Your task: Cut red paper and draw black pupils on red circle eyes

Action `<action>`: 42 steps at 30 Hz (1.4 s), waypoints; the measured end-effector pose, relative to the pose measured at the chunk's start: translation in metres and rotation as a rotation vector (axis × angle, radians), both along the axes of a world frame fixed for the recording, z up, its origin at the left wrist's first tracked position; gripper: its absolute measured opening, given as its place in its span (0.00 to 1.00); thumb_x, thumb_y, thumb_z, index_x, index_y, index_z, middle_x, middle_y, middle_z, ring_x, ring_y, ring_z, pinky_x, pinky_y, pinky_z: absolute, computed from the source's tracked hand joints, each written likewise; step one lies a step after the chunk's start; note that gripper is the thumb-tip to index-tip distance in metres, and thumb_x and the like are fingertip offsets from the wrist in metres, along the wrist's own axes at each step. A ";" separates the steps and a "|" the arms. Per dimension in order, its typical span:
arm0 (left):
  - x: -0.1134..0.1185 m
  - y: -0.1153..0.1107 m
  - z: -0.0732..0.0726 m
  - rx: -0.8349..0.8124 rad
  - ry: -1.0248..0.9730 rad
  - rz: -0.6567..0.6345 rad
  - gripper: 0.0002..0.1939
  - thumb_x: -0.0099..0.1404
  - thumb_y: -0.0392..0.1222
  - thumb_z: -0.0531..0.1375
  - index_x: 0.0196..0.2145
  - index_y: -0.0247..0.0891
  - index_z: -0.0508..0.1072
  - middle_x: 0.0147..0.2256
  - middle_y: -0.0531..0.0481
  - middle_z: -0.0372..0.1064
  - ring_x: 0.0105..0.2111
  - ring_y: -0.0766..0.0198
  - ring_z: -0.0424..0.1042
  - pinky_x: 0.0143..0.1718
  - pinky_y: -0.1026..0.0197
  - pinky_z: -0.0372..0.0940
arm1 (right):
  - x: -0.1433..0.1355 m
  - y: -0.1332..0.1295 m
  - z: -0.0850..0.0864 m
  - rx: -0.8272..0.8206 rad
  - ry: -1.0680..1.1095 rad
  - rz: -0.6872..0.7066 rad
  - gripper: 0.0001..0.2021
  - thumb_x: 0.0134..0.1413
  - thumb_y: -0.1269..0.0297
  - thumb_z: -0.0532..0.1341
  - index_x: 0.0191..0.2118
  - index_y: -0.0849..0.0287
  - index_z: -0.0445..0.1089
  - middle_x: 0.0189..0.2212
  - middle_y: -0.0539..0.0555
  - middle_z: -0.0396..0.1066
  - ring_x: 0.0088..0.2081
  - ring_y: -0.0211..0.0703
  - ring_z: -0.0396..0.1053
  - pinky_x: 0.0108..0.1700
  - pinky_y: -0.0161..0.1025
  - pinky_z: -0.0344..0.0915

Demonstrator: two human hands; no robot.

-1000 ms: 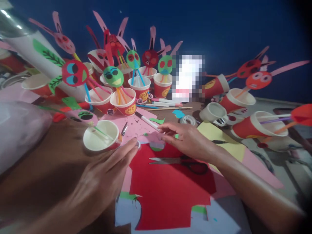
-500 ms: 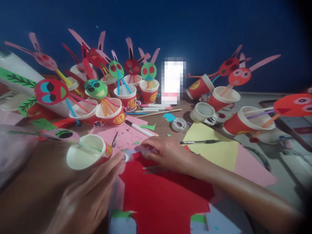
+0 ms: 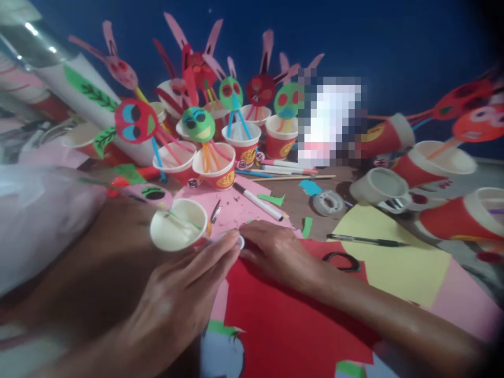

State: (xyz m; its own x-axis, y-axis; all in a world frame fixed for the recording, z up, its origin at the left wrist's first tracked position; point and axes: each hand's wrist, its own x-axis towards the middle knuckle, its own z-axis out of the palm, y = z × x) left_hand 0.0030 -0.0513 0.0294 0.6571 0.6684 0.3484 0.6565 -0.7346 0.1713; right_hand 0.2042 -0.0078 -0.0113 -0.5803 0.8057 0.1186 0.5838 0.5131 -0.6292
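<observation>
My left hand [image 3: 189,278] has its fingers pressed together around a small white round-ended thing [image 3: 241,242], only partly visible. Touching or nearly touching it, my right hand [image 3: 275,252] is curled over the top edge of the red paper [image 3: 291,320]; what its fingertips hold is hidden. Scissors [image 3: 344,261] lie on the red paper, only a dark handle loop showing right of my right wrist. A white-lined paper cup [image 3: 179,226] lies tilted left of my hands, with a pink paper face [image 3: 151,194] on a green straw in it.
Red cups [image 3: 214,165] with paper faces on straws stand behind. A capped marker [image 3: 258,201], a tape roll [image 3: 328,202] and a white mug [image 3: 380,189] lie beyond my hands. A black pen [image 3: 368,240] rests on yellow paper [image 3: 397,273]. A plastic bag [image 3: 43,220] is at left.
The view has swung left, so things appear further right. My hands have come closer together. The scissors, whose blades showed under my right hand, now show a handle loop on the red paper.
</observation>
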 end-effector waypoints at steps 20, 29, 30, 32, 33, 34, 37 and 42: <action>0.002 -0.003 0.004 -0.055 -0.031 0.007 0.21 0.61 0.24 0.51 0.52 0.29 0.64 0.55 0.42 0.64 0.55 0.68 0.62 0.55 0.68 0.58 | -0.001 -0.002 -0.004 -0.024 0.090 0.043 0.08 0.59 0.64 0.56 0.34 0.61 0.69 0.31 0.55 0.71 0.35 0.42 0.67 0.37 0.37 0.61; -0.001 -0.004 0.004 0.011 0.002 -0.002 0.22 0.59 0.23 0.53 0.51 0.31 0.66 0.53 0.44 0.67 0.52 0.65 0.66 0.55 0.65 0.60 | 0.022 0.012 0.023 -0.119 0.162 -0.049 0.15 0.56 0.67 0.58 0.49 0.56 0.67 0.46 0.55 0.72 0.43 0.44 0.70 0.42 0.38 0.65; -0.003 -0.004 0.003 0.012 0.021 0.000 0.23 0.59 0.23 0.53 0.53 0.32 0.65 0.53 0.44 0.66 0.52 0.65 0.66 0.55 0.65 0.60 | 0.028 0.015 0.031 -0.128 0.181 -0.111 0.14 0.56 0.66 0.58 0.49 0.55 0.67 0.45 0.53 0.73 0.43 0.43 0.70 0.41 0.37 0.66; -0.006 -0.004 -0.001 0.013 0.052 0.002 0.26 0.59 0.25 0.52 0.56 0.35 0.63 0.55 0.45 0.64 0.53 0.62 0.66 0.54 0.63 0.62 | 0.039 0.018 0.045 -0.127 0.225 -0.219 0.11 0.57 0.64 0.57 0.46 0.54 0.70 0.40 0.51 0.74 0.39 0.42 0.72 0.39 0.35 0.67; -0.008 -0.004 -0.002 -0.003 0.060 0.005 0.28 0.59 0.26 0.52 0.57 0.37 0.62 0.55 0.46 0.64 0.52 0.60 0.66 0.52 0.62 0.64 | 0.044 0.019 0.052 -0.125 0.233 -0.252 0.10 0.57 0.64 0.57 0.44 0.54 0.71 0.39 0.50 0.75 0.38 0.42 0.72 0.38 0.35 0.67; -0.009 -0.004 -0.003 -0.017 0.058 0.007 0.29 0.59 0.26 0.52 0.58 0.39 0.60 0.56 0.47 0.63 0.52 0.59 0.67 0.51 0.61 0.66 | 0.049 0.020 0.057 -0.120 0.233 -0.273 0.09 0.57 0.64 0.58 0.43 0.54 0.71 0.37 0.50 0.75 0.37 0.41 0.73 0.37 0.35 0.68; -0.010 -0.004 -0.004 -0.062 0.047 0.014 0.32 0.58 0.27 0.51 0.60 0.44 0.57 0.56 0.50 0.63 0.49 0.56 0.70 0.45 0.60 0.70 | 0.060 0.021 0.065 -0.121 0.204 -0.299 0.07 0.56 0.65 0.58 0.40 0.53 0.72 0.34 0.48 0.76 0.34 0.40 0.73 0.35 0.33 0.68; -0.007 -0.005 -0.002 -0.063 0.020 0.025 0.34 0.58 0.26 0.49 0.61 0.46 0.55 0.54 0.52 0.65 0.46 0.57 0.72 0.43 0.62 0.71 | 0.076 0.021 0.066 -0.096 0.188 -0.406 0.06 0.56 0.63 0.59 0.37 0.53 0.73 0.33 0.49 0.76 0.33 0.40 0.73 0.30 0.31 0.68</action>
State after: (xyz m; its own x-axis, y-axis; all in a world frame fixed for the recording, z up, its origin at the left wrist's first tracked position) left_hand -0.0038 -0.0564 0.0277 0.6465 0.7048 0.2920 0.6782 -0.7062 0.2030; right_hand 0.2801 0.0133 0.0550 -0.1910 0.9759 0.1059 0.5964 0.2011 -0.7771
